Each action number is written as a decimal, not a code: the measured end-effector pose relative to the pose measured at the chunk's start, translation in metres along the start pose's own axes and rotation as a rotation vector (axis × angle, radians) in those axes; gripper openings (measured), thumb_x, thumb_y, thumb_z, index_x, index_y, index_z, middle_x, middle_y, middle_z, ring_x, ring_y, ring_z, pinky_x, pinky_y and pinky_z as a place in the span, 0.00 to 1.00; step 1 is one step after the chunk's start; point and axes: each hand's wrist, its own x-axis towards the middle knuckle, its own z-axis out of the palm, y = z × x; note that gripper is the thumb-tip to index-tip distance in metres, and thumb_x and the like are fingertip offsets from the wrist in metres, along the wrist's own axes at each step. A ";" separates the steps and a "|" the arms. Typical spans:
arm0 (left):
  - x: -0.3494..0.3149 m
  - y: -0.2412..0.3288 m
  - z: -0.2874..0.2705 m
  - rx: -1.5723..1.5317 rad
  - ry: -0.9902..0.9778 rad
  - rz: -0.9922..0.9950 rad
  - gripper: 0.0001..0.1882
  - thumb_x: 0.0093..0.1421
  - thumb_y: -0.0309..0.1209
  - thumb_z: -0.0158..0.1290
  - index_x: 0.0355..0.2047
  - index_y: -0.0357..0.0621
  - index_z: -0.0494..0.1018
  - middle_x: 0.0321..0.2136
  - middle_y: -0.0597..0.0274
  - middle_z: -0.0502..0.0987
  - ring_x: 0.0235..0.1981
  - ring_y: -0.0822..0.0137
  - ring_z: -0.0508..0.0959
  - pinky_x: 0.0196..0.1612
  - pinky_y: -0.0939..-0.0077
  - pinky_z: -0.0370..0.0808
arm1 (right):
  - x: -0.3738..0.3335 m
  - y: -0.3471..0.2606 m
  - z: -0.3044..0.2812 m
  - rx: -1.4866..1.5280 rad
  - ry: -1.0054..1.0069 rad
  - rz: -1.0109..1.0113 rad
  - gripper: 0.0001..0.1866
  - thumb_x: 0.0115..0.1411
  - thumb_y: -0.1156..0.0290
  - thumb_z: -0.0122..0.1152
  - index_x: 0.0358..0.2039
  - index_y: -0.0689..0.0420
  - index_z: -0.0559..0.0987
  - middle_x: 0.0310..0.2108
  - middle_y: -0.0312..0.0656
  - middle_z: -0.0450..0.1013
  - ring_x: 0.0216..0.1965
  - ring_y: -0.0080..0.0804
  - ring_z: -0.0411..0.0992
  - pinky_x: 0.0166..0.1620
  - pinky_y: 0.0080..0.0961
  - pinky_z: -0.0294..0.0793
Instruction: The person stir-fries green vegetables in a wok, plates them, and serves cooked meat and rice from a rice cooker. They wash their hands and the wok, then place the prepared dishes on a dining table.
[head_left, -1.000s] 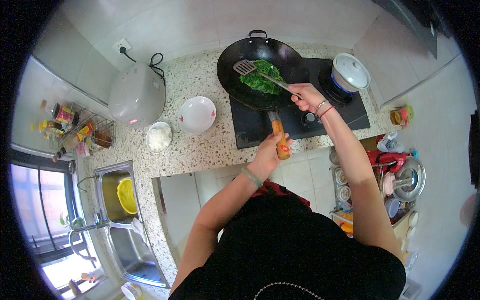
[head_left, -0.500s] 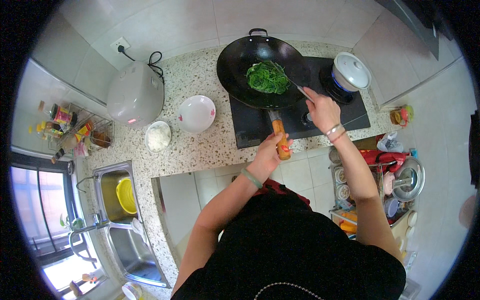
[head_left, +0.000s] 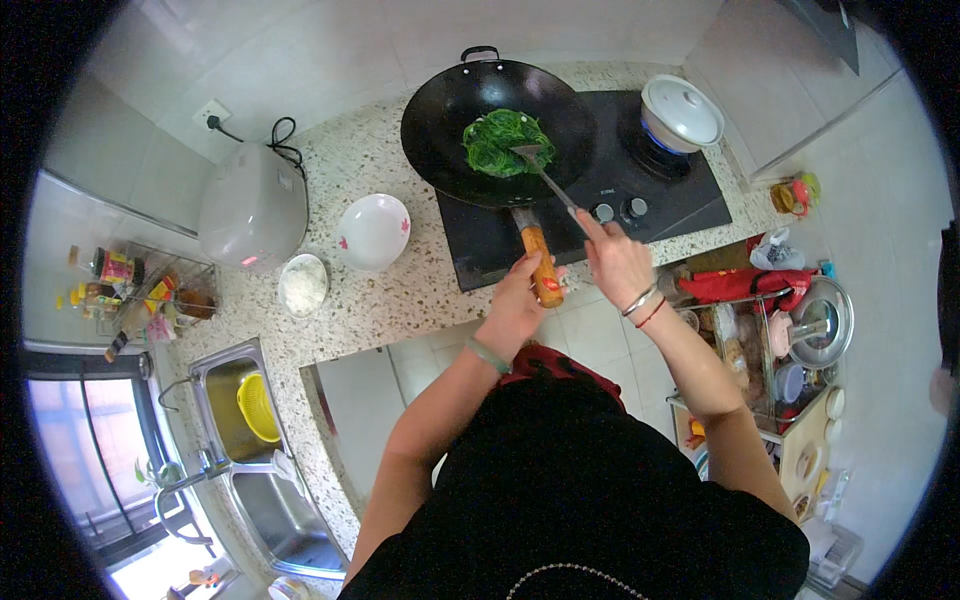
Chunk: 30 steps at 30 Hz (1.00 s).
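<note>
The left hand point(head_left: 518, 297) is closed around the wooden handle point(head_left: 536, 255) of a dark wok point(head_left: 430, 125), with the fingers that wrap beneath it mostly out of sight. The right hand point(head_left: 617, 264) grips a metal spatula point(head_left: 562, 192) near its upper end, thumb and fingers pressed together over it, so the end of the shaft is covered. The greens point(head_left: 500, 143) lie heaped inside the wok, just beyond its middle; the spatula's blade rests at their right side, and whether its front edge is under some leaves is hard to make out. The wok hides the burner below it and part of the black stove point(head_left: 685, 215). To the right, a lidded white pot point(head_left: 683, 110) covers most of its burner, leaving a sliver of blue flame. On the speckled table point(head_left: 400, 300), left of the stove, stand a white bowl point(head_left: 375, 232) and a smaller bowl point(head_left: 303, 286) of white food too blurred to identify. A dark hood point(head_left: 825, 30) is cut off at upper right.
</note>
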 end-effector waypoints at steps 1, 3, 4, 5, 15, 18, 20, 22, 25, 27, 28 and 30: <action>0.004 -0.001 -0.004 -0.022 -0.010 -0.020 0.17 0.63 0.39 0.45 0.49 0.45 0.63 0.45 0.60 0.70 0.46 0.61 0.72 0.45 0.61 0.72 | -0.003 -0.001 0.004 0.036 0.000 0.001 0.25 0.53 0.70 0.55 0.54 0.46 0.67 0.25 0.46 0.70 0.21 0.47 0.72 0.23 0.39 0.72; 0.004 -0.003 -0.008 -0.051 -0.024 -0.049 0.18 0.63 0.42 0.43 0.48 0.45 0.64 0.45 0.60 0.70 0.47 0.62 0.71 0.46 0.62 0.71 | -0.003 -0.003 0.015 0.102 -0.025 0.020 0.26 0.53 0.70 0.54 0.55 0.46 0.66 0.26 0.48 0.70 0.22 0.48 0.72 0.24 0.40 0.72; 0.004 -0.006 -0.009 -0.063 -0.032 -0.053 0.18 0.64 0.43 0.42 0.48 0.45 0.64 0.45 0.61 0.70 0.47 0.62 0.71 0.48 0.61 0.70 | -0.001 -0.005 0.019 0.119 -0.031 0.032 0.26 0.53 0.70 0.54 0.55 0.46 0.66 0.26 0.48 0.71 0.22 0.48 0.72 0.24 0.41 0.72; 0.003 -0.007 -0.011 -0.076 -0.038 -0.056 0.19 0.64 0.45 0.40 0.48 0.45 0.64 0.45 0.61 0.70 0.48 0.62 0.70 0.49 0.61 0.69 | 0.001 -0.008 0.021 0.138 -0.039 0.042 0.26 0.53 0.70 0.54 0.55 0.46 0.66 0.26 0.48 0.71 0.23 0.49 0.72 0.25 0.41 0.72; 0.037 -0.042 -0.022 -0.252 -0.070 0.014 0.22 0.66 0.44 0.33 0.52 0.43 0.62 0.53 0.57 0.65 0.54 0.60 0.65 0.56 0.65 0.61 | 0.016 0.044 0.018 0.700 -0.052 0.366 0.13 0.59 0.60 0.51 0.30 0.55 0.78 0.19 0.47 0.74 0.23 0.48 0.73 0.27 0.34 0.74; 0.080 -0.074 -0.045 -0.135 -0.136 0.134 0.22 0.66 0.41 0.33 0.55 0.42 0.59 0.56 0.58 0.62 0.56 0.59 0.63 0.60 0.61 0.58 | 0.032 0.090 0.039 0.607 -0.006 0.435 0.10 0.56 0.62 0.54 0.30 0.53 0.79 0.23 0.46 0.75 0.27 0.46 0.74 0.31 0.34 0.74; 0.073 -0.074 0.010 -0.119 0.053 0.034 0.26 0.65 0.41 0.37 0.60 0.43 0.53 0.60 0.60 0.58 0.59 0.60 0.60 0.62 0.62 0.55 | 0.029 0.144 0.088 0.443 0.074 0.392 0.09 0.55 0.62 0.56 0.30 0.53 0.80 0.25 0.46 0.75 0.29 0.46 0.74 0.33 0.35 0.74; 0.093 -0.087 0.009 -0.135 -0.008 0.075 0.28 0.65 0.42 0.38 0.61 0.43 0.51 0.60 0.60 0.56 0.60 0.61 0.58 0.62 0.62 0.54 | 0.034 0.156 0.109 0.321 0.062 0.261 0.10 0.54 0.62 0.57 0.31 0.54 0.80 0.27 0.48 0.75 0.31 0.47 0.74 0.34 0.37 0.74; 0.124 -0.108 -0.001 -0.160 -0.087 0.138 0.32 0.64 0.46 0.41 0.63 0.43 0.47 0.63 0.61 0.49 0.64 0.63 0.49 0.64 0.63 0.47 | 0.044 0.152 0.120 0.220 -0.065 0.230 0.16 0.53 0.58 0.59 0.37 0.55 0.78 0.32 0.51 0.75 0.34 0.48 0.74 0.37 0.38 0.73; 0.133 -0.114 0.012 -0.124 -0.061 0.174 0.34 0.63 0.48 0.40 0.63 0.43 0.46 0.64 0.61 0.47 0.65 0.63 0.46 0.64 0.64 0.45 | 0.050 0.149 0.124 0.155 -0.093 0.216 0.18 0.53 0.56 0.59 0.40 0.55 0.77 0.33 0.52 0.74 0.36 0.49 0.73 0.38 0.39 0.73; 0.137 -0.117 0.018 -0.067 -0.048 0.177 0.36 0.63 0.51 0.39 0.63 0.44 0.45 0.64 0.62 0.46 0.65 0.65 0.45 0.65 0.65 0.42 | 0.051 0.150 0.123 0.171 -0.120 0.210 0.22 0.54 0.52 0.57 0.40 0.58 0.76 0.34 0.54 0.74 0.36 0.50 0.73 0.39 0.39 0.74; 0.148 -0.116 0.027 -0.021 0.006 0.209 0.36 0.63 0.51 0.39 0.63 0.44 0.44 0.64 0.62 0.46 0.65 0.65 0.46 0.65 0.65 0.41 | 0.062 0.149 0.128 0.132 -0.220 0.252 0.25 0.53 0.49 0.56 0.38 0.59 0.76 0.34 0.54 0.74 0.37 0.50 0.73 0.39 0.40 0.74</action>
